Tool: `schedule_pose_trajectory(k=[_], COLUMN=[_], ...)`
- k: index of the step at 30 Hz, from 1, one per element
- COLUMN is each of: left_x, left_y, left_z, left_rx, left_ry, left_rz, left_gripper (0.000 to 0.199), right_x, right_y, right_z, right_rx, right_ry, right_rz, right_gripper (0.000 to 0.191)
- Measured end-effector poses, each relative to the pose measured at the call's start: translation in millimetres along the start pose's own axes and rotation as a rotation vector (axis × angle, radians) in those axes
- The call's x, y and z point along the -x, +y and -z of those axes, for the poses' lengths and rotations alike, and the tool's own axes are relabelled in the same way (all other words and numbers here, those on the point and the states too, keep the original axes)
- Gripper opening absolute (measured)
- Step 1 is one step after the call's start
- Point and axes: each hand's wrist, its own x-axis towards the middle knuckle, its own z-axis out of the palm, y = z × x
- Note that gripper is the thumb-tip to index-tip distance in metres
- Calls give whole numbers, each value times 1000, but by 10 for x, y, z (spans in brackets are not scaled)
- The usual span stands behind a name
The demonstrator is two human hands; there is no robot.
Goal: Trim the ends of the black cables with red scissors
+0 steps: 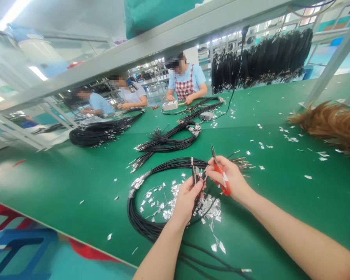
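Observation:
My left hand point(188, 196) is closed around the ends of several black cables point(146, 223), whose stripped tips point up above the fingers. Red-handled scissors point(222, 179) are in my right hand point(227, 175), blades pointing up and away. The fingertips of my right hand are at the cable ends, just right of my left hand. The cables curve in a loop on the green table point(84, 179), with a silvery wrap point(138, 183) at the loop's left. Silvery foil scraps point(211, 208) lie inside the loop and under my hands.
More cable bundles point(175, 144) lie beyond, another point(102, 132) at the left. Three people point(186, 81) sit across the table. A brown feathery duster point(332, 124) lies at the right. Cables hang point(262, 58) at the back; a metal beam point(151, 46) crosses above.

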Motion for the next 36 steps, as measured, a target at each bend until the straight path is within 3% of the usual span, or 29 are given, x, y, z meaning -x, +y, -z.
schedule_pose_trajectory(k=[4,9,18,26,29,36], left_x=[-20,8,10,1,6,18], left_y=[20,6,-6,-52,-59,-25], left_z=[2,-18,35,-13,-29,9], left_rx=[37,-30,175,62,51,115], left_ry=[102,51,-164,84,126,-29], left_rz=[23,81,217,71,52,122], left_gripper=[23,26,22,20,22,24], right_x=[23,56,73,135,160,137], right_y=[-28,-31,-42,51,92,46], right_z=[-5,-56,-118,-156,-182,-147], right_rx=[72,50,-99,-84,-46,-89], right_ry=[-12,-33,-139,-66,-16,-105], right_rz=[10,15,4,40,74,87], right_gripper=[30,26,24,28,26,23])
